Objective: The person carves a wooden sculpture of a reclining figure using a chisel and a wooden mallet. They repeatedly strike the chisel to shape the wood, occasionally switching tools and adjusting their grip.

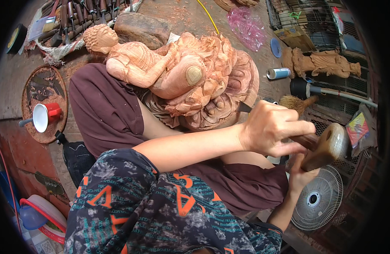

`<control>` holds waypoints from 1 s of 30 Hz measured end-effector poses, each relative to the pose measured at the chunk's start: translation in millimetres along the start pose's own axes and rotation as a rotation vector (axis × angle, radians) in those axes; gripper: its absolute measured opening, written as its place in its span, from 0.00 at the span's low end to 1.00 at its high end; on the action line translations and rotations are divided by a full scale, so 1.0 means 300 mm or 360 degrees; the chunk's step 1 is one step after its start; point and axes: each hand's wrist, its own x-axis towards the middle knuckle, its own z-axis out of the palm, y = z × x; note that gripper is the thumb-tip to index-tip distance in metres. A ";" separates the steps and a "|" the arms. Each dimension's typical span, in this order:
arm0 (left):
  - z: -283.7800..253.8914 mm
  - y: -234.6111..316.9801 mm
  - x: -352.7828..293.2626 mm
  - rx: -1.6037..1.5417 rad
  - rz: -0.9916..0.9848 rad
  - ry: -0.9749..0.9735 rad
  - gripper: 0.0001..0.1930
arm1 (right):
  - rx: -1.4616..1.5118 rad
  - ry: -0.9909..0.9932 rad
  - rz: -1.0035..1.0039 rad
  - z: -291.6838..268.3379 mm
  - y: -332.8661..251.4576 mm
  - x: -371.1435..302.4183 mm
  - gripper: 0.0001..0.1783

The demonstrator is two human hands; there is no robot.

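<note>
A carved wooden figure (161, 70) lies on its side in front of my legs, its curly-haired head to the left and its lotus-like base to the right. My left hand (273, 129) is wrapped round a chisel (245, 107). The dark blade rests against the edge of the carved base, while the wooden handle sticks out to the right of my fist. At that handle's end is the head of a wooden mallet (327, 147), which seems to touch it or nearly so. My right hand (303, 172) is closed on the mallet from below; the mallet partly hides its fingers.
Many carving tools (78, 15) lie at the far left beside a wood block (142, 29). A round tray (45, 101) with a red-and-white cup (41, 118) is at left. On the right are a can (278, 73), another carving (322, 63), a brush (297, 103) and a fan (317, 198).
</note>
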 end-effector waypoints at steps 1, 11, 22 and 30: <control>0.003 -0.001 0.000 -0.0006 -0.0015 0.0009 0.23 | 0.0053 -0.0034 0.0037 -0.019 0.005 -0.003 0.26; 0.005 -0.016 0.018 0.0045 -0.0044 0.0071 0.22 | 0.0191 -0.0173 0.0148 -0.044 0.029 0.021 0.21; -0.005 -0.033 0.011 0.0089 -0.0122 0.0132 0.22 | 0.0626 -0.0074 0.0393 -0.044 -0.035 0.104 0.30; 0.002 -0.033 0.023 0.0118 -0.0231 0.0176 0.22 | 0.0410 -0.0086 0.0208 -0.037 0.023 0.110 0.27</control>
